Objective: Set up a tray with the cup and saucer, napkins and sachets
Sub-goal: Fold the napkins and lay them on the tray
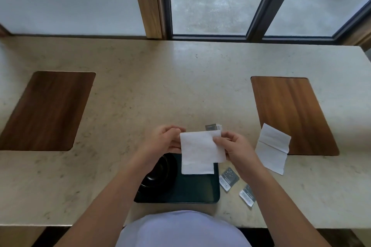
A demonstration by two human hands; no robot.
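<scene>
**Head view: both hands holding a napkin above the tray**

Before you lies a pale stone table (140, 90) running the full width of the view, with glazed window panels (208, 0) behind it. Two dark wooden inlays are set into its surface: one at your left (44, 110) and one at your right (291, 114).

Close to your body sits the black tray (192, 190), rectangular with rounded corners. Its left part carries a black saucer (158, 170), largely covered by your left forearm; whether a cup stands on it cannot be told.

Above the tray's far edge you hold a white napkin (200, 152), folded, its lower flap hanging over the tray. Your left hand (162, 140) pinches its upper left corner between thumb and curled fingers. Your right hand (234, 146) pinches its upper right edge, thumb on the front face, remaining fingers behind the paper.

A second white napkin (273, 148), partly unfolded and creased, lies on the table to your right, its far edge overlapping the right inlay.

Two grey-and-white sachets rest on the table just beside the tray's right edge: the nearer to the tray (228, 179) and another (248, 194) closer to you. A further small grey item (211, 127), blurred, shows just beyond the held napkin's top edge.
</scene>
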